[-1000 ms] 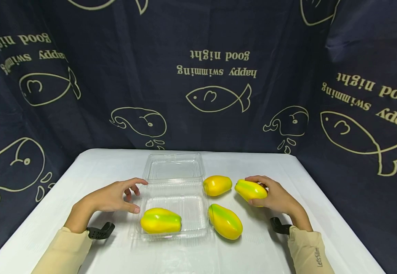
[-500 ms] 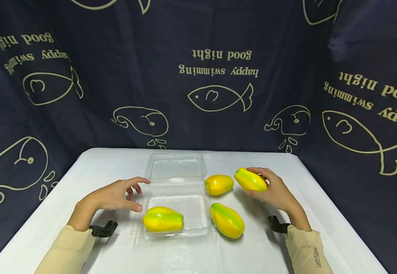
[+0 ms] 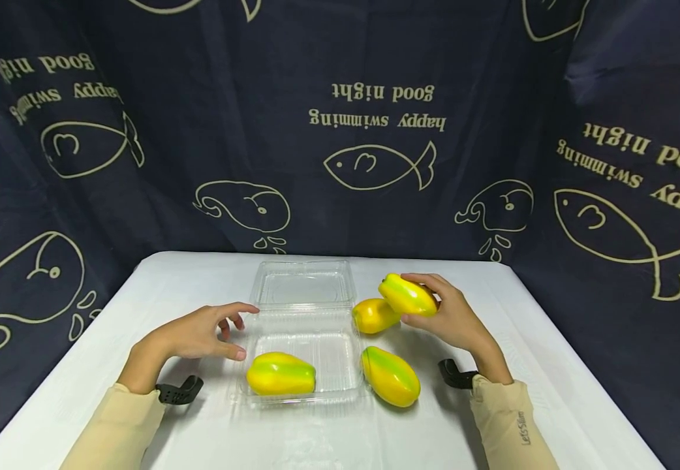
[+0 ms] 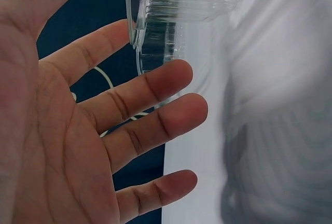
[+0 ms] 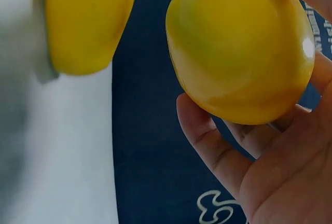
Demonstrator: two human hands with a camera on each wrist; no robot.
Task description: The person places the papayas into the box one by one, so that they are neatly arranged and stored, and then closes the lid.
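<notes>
My right hand (image 3: 454, 320) grips a yellow-green papaya (image 3: 408, 296) by its right end, raised above the table. In the right wrist view this papaya (image 5: 238, 47) sits between thumb and fingers. A clear plastic clamshell box (image 3: 337, 359) lies with its lid (image 3: 301, 284) folded back. Inside the base, near the front, lies another papaya (image 3: 281, 375). At the box's left side is my left hand (image 3: 199, 333), fingers spread and holding nothing. The left wrist view shows the loose fingers of this hand (image 4: 129, 115), with the index fingertip at the box rim; I cannot tell whether it touches.
Two more papayas lie right of the box: one papaya (image 3: 373, 316) behind, partly covered by the raised one, and one papaya (image 3: 391, 377) nearer the front. A white cloth covers the table (image 3: 316, 444). A dark blue printed curtain (image 3: 375, 222) surrounds its back and sides.
My right hand has lifted its papaya off the table and carried it left, over the rear papaya. The left hand keeps its place beside the box.
</notes>
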